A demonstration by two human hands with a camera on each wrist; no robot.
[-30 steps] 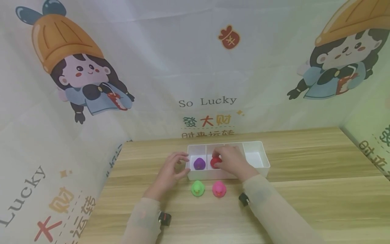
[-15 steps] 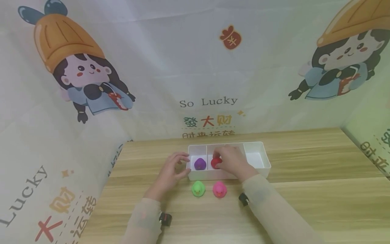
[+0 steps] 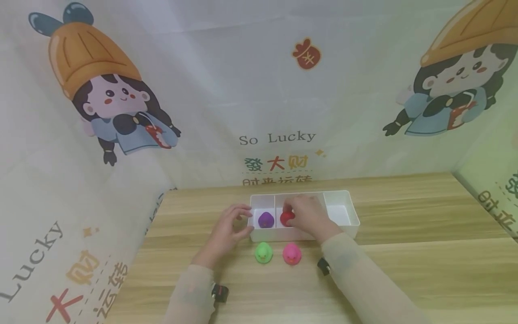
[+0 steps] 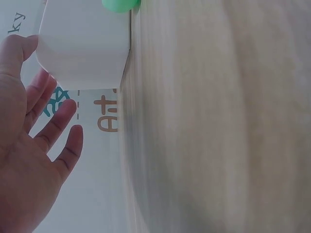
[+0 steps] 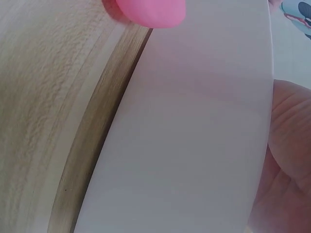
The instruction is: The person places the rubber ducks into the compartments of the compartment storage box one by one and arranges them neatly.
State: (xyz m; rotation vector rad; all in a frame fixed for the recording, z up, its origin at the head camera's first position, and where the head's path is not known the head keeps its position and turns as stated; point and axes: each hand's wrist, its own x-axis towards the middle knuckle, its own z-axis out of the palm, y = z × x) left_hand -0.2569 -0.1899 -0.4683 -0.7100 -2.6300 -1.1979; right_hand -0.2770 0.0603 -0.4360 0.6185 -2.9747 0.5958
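My right hand [image 3: 310, 215] reaches into the middle compartment of a white three-part box [image 3: 279, 234], its thumb and fingers pinching a red toy duck [image 3: 287, 219]. A purple toy duck [image 3: 265, 220] sits in the left compartment. At the box's left end is my left hand [image 3: 227, 228], thumb and fingertips spread along the rim. In the left wrist view, that hand [image 4: 29, 145] has its thumb tip at the box edge and its outer fingers stretched apart. The right wrist view shows the box's front wall [image 5: 184, 116] and part of the right hand [image 5: 291, 145]; the red duck is hidden there.
A green toy duck [image 3: 264, 253] and a pink toy duck [image 3: 292, 254] stand side by side on the wooden table [image 3: 404, 270], just in front of the box. Behind the table hangs a printed cloth [image 3: 210, 90], with more cloth at both sides.
The head view has shifted slightly. Both hands, the box and the ducks keep the same places relative to one another, and the right hand still pinches the red duck.
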